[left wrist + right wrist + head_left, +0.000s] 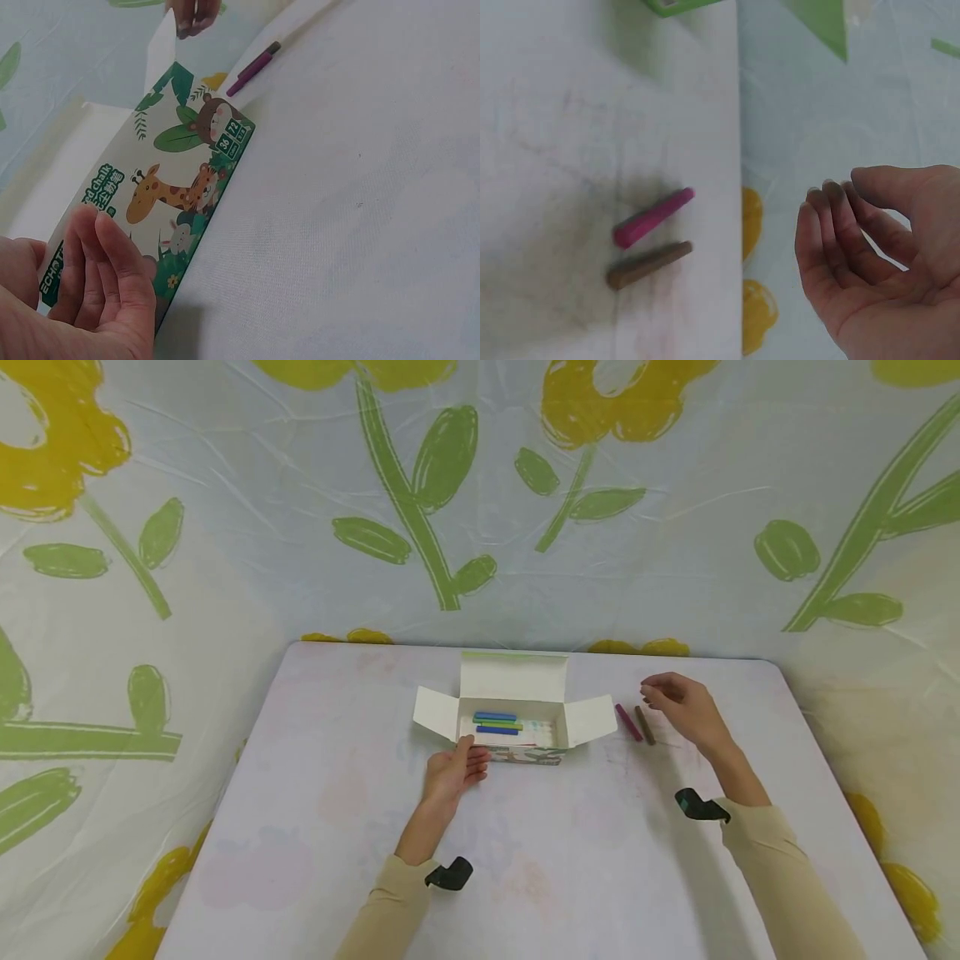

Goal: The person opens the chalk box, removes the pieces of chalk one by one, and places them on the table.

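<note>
Purple chalk (628, 723) and brown chalk (645, 727) lie at three o'clock of the box (531, 757) the left hand (452, 770) pinches; the right hand (690, 712), fingers loosely bent on nothing, hangs at their two o'clock, seemingly reaching, which calls for a lowered pinch.

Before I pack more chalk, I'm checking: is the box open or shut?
Open. The box has its back flap raised and side flaps spread outward, with chalk sticks showing inside.

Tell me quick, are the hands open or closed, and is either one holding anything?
Left hand: closed, holding the front edge of the box.
Right hand: open, fingers loosely curled, holding nothing, near the purple chalk and brown chalk.
</note>
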Demonstrator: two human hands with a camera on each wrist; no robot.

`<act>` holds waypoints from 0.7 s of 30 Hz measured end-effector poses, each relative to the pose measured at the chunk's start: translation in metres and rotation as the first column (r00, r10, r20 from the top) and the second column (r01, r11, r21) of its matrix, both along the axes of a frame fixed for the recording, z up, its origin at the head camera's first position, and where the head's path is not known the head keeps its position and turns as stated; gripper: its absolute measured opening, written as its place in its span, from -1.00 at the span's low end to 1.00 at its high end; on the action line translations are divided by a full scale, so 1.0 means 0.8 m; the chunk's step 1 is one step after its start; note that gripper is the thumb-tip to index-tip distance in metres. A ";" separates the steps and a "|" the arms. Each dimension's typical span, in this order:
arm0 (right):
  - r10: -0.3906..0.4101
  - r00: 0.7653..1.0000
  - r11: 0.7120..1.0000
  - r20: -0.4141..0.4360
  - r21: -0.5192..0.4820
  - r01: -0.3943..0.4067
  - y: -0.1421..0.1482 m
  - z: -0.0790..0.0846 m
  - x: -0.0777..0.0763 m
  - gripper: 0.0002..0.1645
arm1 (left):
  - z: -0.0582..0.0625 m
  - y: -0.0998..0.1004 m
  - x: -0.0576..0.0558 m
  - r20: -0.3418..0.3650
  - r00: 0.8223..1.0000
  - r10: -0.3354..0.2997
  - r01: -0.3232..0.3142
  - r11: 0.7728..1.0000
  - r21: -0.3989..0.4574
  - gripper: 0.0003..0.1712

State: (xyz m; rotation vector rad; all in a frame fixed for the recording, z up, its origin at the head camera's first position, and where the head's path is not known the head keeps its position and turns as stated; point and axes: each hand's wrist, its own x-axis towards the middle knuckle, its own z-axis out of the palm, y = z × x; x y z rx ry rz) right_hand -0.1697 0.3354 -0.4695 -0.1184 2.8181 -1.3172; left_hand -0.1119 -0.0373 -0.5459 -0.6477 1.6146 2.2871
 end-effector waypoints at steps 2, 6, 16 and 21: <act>0.012 1.000 1.000 -0.020 -0.009 -0.012 -0.006 0.008 -0.001 -0.53 | -0.001 0.000 0.000 -0.001 1.000 -0.001 0.001 1.000 0.000 -0.52; 0.029 0.998 0.999 -0.053 -0.012 -0.029 -0.024 0.025 -0.004 -0.55 | 0.000 0.000 0.000 0.001 1.000 0.002 -0.002 1.000 0.003 -0.52; 0.126 0.988 0.990 -0.094 -0.053 -0.131 -0.072 0.048 -0.006 -0.65 | 0.004 0.000 0.002 -0.003 1.000 -0.002 0.002 1.000 -0.008 -0.49; 0.189 0.979 0.980 -0.074 -0.053 -0.193 -0.098 0.046 -0.009 -0.67 | 0.006 0.000 0.002 0.004 1.000 -0.003 0.003 1.000 -0.012 -0.49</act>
